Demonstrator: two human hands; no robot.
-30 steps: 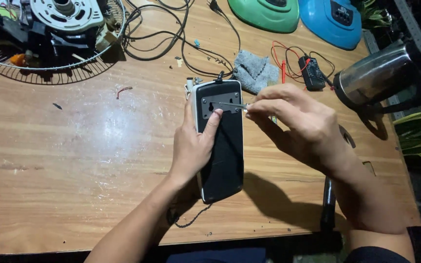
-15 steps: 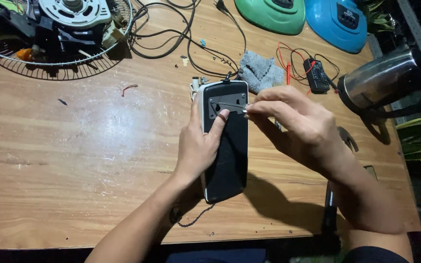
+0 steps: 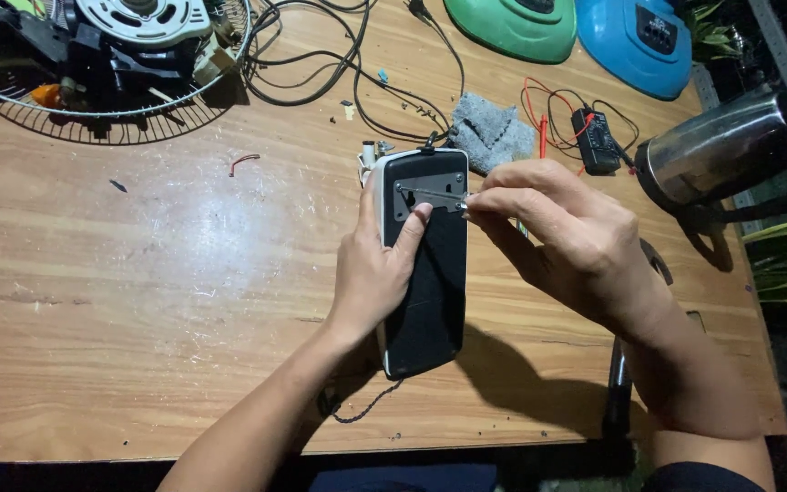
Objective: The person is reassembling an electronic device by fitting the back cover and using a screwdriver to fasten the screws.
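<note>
The left hand (image 3: pixel 371 273) lies flat along the near side of a long black device (image 3: pixel 425 273) with a pale edge, palm wrapped over its rim, forefinger stretched up to the grey metal plate (image 3: pixel 428 193) at the far end. Against that fingertip comes the right hand (image 3: pixel 567 241), fingers pinched shut on a thin metal tool (image 3: pixel 434 194) whose shaft lies across the plate. The device rests on the wooden table (image 3: pixel 138 273), between both hands. Just beyond the pinch sits a grey cloth (image 3: pixel 494 132); further right of it a small black box with red wires (image 3: pixel 594 141), and a steel kettle (image 3: pixel 717 155) well off to the right.
</note>
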